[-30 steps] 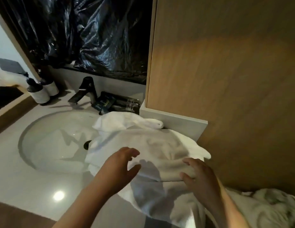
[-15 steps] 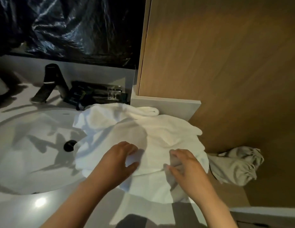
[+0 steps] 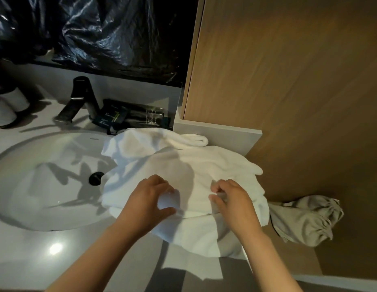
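both hands [image 3: 148,202] [image 3: 234,201] gripping white towel [image 3: 196,165] folds — towel overhangs sink [image 3: 25,207] rim, counter edge

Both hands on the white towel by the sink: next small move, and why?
The left hand and right hand each pinch the crumpled white terry towel, whose left edge sags into the round white sink basin near the black drain. So probably: lift both bunches and draw the towel rightwards, clear of the basin.
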